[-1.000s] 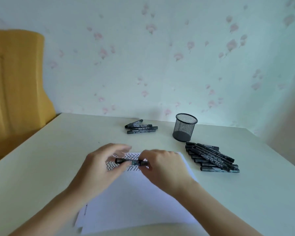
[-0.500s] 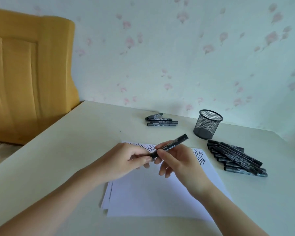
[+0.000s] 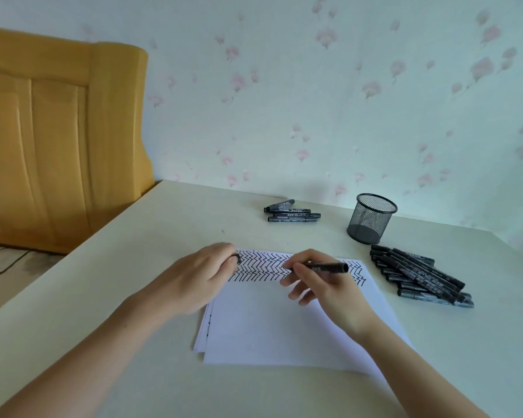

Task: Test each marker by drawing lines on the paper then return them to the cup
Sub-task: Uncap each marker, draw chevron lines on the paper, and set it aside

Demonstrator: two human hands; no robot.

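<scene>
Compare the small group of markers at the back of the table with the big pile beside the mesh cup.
The small group of black markers holds only a few, lying nearly parallel left of the black mesh cup. The large pile of black markers holds many more, stacked crisscross, nearer the person. Both lie on the table, outside the cup.

Lighting: soft, even daylight with a cool greenish cast, moderately bright; source direction cannot be told. Shadows: faint, diffuse, under the forearms and beside the mesh cup [image 3: 371,218]. Glare: none. Sharpness: slightly soft throughout. Distortion: wide-angle, worktop [image 3: 133,267] edges splay outward toward the corners.
</scene>
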